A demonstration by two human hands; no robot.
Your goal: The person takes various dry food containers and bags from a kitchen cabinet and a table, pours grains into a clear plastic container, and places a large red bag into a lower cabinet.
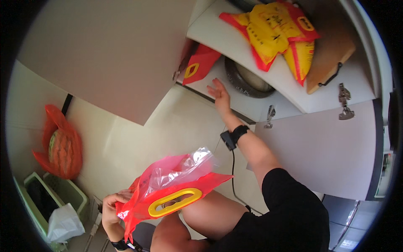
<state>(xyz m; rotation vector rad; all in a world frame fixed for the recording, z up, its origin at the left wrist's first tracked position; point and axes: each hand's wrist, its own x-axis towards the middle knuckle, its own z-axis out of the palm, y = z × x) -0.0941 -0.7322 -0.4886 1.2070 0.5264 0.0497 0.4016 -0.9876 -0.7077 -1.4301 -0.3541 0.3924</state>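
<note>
My left hand [117,201] grips one edge of a red plastic bag [176,189] with a yellow oval handle, low in the view over my knees. The bag's mouth gapes, and a clear plastic liner [170,176] sticks up from it. My right hand [220,94] is stretched toward the lower shelf of a cabinet [217,77], fingers spread and nothing in them. Close by it on that shelf are another red bag with a yellow handle [201,64] and a dark round pot [233,74], partly covered by the upper shelf.
Yellow-and-red bags [270,31] and a wooden board with a black handle [333,66] occupy the upper shelf. Two swung-out cabinet doors [104,56] flank the opening. At left are a watermelon in an orange bag [64,151] and green bins [63,195]. A cable [233,179] hangs from my right wrist.
</note>
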